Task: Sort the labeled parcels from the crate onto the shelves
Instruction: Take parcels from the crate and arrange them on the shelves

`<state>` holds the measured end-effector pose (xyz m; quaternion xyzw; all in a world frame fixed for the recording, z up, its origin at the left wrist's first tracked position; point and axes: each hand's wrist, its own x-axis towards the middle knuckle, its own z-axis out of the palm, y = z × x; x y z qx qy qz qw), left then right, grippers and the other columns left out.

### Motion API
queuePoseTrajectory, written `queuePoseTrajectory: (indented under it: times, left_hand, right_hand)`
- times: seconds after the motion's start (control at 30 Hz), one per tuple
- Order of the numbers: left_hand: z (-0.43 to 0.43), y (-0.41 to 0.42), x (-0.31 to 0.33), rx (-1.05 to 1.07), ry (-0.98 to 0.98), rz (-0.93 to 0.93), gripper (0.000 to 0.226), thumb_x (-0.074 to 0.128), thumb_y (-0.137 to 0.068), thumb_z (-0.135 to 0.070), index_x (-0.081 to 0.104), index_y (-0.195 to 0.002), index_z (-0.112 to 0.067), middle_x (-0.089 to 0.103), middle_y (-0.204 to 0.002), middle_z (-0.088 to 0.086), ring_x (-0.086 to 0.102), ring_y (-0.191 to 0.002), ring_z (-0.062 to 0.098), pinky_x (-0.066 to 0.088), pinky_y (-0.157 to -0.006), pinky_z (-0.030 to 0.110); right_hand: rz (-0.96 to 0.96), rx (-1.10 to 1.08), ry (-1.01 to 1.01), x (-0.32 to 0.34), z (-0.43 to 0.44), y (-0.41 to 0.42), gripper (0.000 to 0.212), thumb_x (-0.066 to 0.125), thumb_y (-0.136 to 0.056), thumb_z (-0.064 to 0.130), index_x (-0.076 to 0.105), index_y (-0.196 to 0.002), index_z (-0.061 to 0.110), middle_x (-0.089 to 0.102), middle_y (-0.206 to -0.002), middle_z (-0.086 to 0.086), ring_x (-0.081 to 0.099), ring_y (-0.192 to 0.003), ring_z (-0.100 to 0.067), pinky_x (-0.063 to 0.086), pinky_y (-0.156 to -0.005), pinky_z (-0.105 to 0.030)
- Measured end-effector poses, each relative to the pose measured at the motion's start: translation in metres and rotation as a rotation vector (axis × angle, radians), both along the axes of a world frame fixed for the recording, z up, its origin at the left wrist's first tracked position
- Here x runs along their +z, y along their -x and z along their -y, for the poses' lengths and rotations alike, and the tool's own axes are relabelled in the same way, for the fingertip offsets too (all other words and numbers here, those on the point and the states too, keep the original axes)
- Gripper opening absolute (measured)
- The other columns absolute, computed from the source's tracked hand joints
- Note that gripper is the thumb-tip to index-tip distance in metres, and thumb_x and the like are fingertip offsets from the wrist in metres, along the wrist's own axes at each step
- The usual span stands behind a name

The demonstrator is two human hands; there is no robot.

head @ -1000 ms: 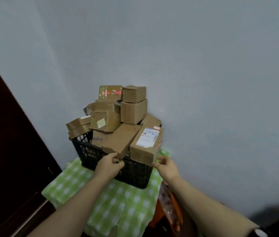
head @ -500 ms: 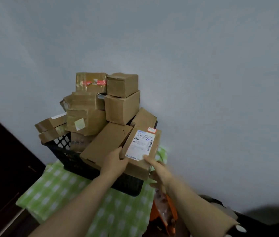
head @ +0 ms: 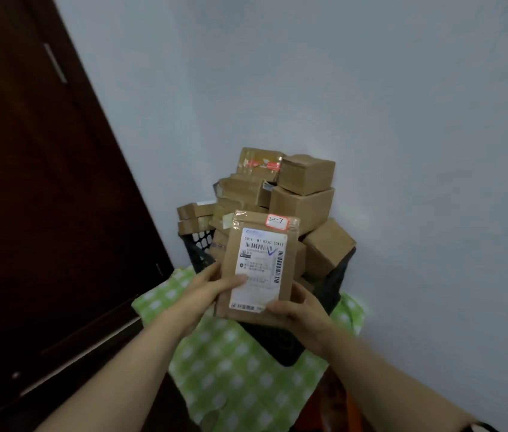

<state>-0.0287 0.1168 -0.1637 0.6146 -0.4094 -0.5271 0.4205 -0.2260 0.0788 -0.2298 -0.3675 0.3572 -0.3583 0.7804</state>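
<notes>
Holding the labeled parcel (head: pixel 259 266) up just in front of the crate (head: pixel 335 285), pinching its left edge with the left grip (head: pixel 212 288), clasping its lower right corner with the right grip (head: pixel 299 310), judging it light, stiff, best taken by opposite edges.

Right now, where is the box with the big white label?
The box is in the middle of the head view, held upright by the left hand and the right hand, in front of the pile of boxes in the black crate.
</notes>
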Motion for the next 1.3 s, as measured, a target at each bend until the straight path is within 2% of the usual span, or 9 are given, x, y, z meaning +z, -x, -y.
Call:
queuePoseTrajectory:
  times: [0.2,0.37,0.5,0.6,0.77,0.87,1.0,1.2,1.3]
  left_hand:
    - [-0.105,-0.104,0.037,0.299,0.044,-0.016,0.115,0.095,-0.041,-0.039,0.042,-0.140,-0.015,0.066,-0.121,0.003,0.065,-0.108,0.022,0.049,-0.098,0.045]
    - [-0.215,-0.174,0.063,0.509,0.089,0.011,0.108,0.092,-0.040,-0.035,0.045,-0.137,-0.017,0.071,-0.111,0.002,0.069,-0.099,0.020,0.054,-0.090,0.042]
    - [-0.312,-0.234,0.077,0.699,0.142,0.024,0.108,0.094,-0.041,-0.036,0.046,-0.136,-0.017,0.070,-0.114,0.001,0.067,-0.105,0.022,0.049,-0.097,0.045]
    - [-0.374,-0.263,0.090,0.780,0.181,0.069,0.101,0.095,-0.038,-0.036,0.054,-0.129,-0.015,0.070,-0.113,0.002,0.067,-0.105,0.022,0.049,-0.097,0.043]
    - [-0.477,-0.302,0.106,0.974,0.210,0.111,0.084,0.093,-0.046,-0.025,0.059,-0.122,-0.014,0.069,-0.114,0.006,0.065,-0.108,0.026,0.047,-0.099,0.047]
    - [-0.523,-0.315,0.114,1.070,0.212,0.114,0.088,0.095,-0.044,-0.023,0.058,-0.123,-0.012,0.069,-0.114,0.008,0.066,-0.107,0.027,0.049,-0.096,0.046]
    - [-0.560,-0.319,0.124,1.216,0.233,0.130,0.049,0.077,-0.068,0.003,0.061,-0.113,-0.009,0.073,-0.103,0.007,0.070,-0.095,0.023,0.057,-0.074,0.029]
    - [-0.588,-0.311,0.137,1.404,0.259,0.181,0.053,0.078,-0.065,-0.003,0.062,-0.115,-0.008,0.073,-0.104,0.005,0.071,-0.092,0.017,0.056,-0.069,0.021]
    - [-0.596,-0.305,0.146,1.438,0.247,0.236,0.067,0.087,-0.055,-0.014,0.062,-0.117,-0.010,0.072,-0.107,0.003,0.069,-0.098,0.016,0.054,-0.078,0.025]
  right_hand:
    - [0.022,0.416,0.153,0.037,-0.030,-0.119,0.093,0.088,-0.047,0.008,0.049,-0.132,0.008,0.063,-0.125,-0.015,0.060,-0.114,-0.032,0.051,-0.092,-0.045]
    - [0.022,0.615,0.235,0.068,-0.088,-0.233,0.087,0.083,-0.050,0.007,0.049,-0.130,0.005,0.068,-0.116,-0.010,0.064,-0.110,-0.025,0.052,-0.092,-0.037]
    - [0.011,0.810,0.321,0.092,-0.156,-0.327,0.094,0.088,-0.047,0.023,0.048,-0.132,0.010,0.071,-0.111,-0.002,0.066,-0.106,-0.020,0.051,-0.095,-0.041]
    - [0.043,0.917,0.332,0.106,-0.206,-0.386,0.095,0.089,-0.051,0.014,0.045,-0.135,0.010,0.071,-0.111,-0.004,0.065,-0.108,-0.021,0.049,-0.099,-0.042]
    - [0.130,1.123,0.324,0.124,-0.298,-0.471,0.097,0.088,-0.043,0.013,0.047,-0.131,0.010,0.071,-0.111,-0.009,0.066,-0.107,-0.025,0.054,-0.084,-0.036]
    - [0.186,1.222,0.313,0.134,-0.342,-0.506,0.081,0.084,-0.051,0.001,0.052,-0.125,0.010,0.071,-0.109,-0.010,0.066,-0.106,-0.026,0.053,-0.090,-0.038]
    - [0.239,1.360,0.302,0.145,-0.385,-0.539,0.075,0.080,-0.055,-0.005,0.053,-0.123,0.006,0.070,-0.111,-0.014,0.066,-0.105,-0.029,0.055,-0.086,-0.039]
    - [0.310,1.537,0.301,0.166,-0.420,-0.565,0.066,0.076,-0.055,-0.004,0.056,-0.118,0.007,0.071,-0.109,-0.015,0.067,-0.102,-0.029,0.056,-0.085,-0.039]
    - [0.336,1.592,0.323,0.175,-0.432,-0.574,0.066,0.079,-0.056,-0.006,0.058,-0.116,0.009,0.071,-0.108,-0.014,0.067,-0.102,-0.030,0.056,-0.086,-0.039]
